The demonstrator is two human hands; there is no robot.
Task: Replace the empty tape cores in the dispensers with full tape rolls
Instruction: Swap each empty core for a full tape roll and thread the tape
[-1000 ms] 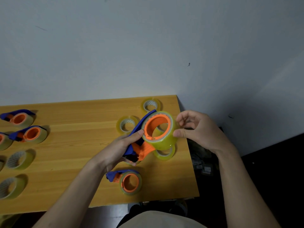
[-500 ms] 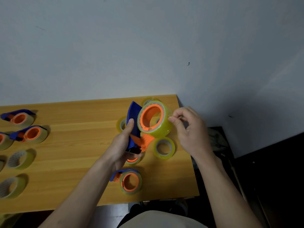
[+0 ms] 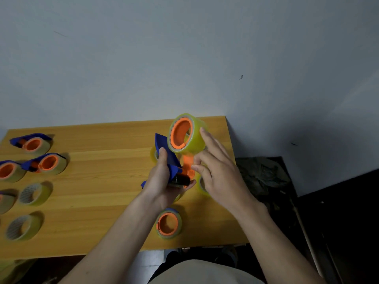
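- Blue-and-orange dispenser (image 3: pixel 174 169) carried a full yellowish tape roll (image 3: pixel 187 134) on its orange hub, held above the tabletop's (image 3: pixel 98 181) far right corner.
- Four more loaded dispensers and at least three loose rolls lay on the tabletop.
- Left hand (image 3: pixel 164 183) gripped the dispenser body.
- Right hand (image 3: pixel 219 171) mostly open, fingers touching the roll; whether it pinched anything was unclear.

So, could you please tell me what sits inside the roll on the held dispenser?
An orange hub fills the roll on the dispenser gripped by the left hand. The roll's far side is hidden.
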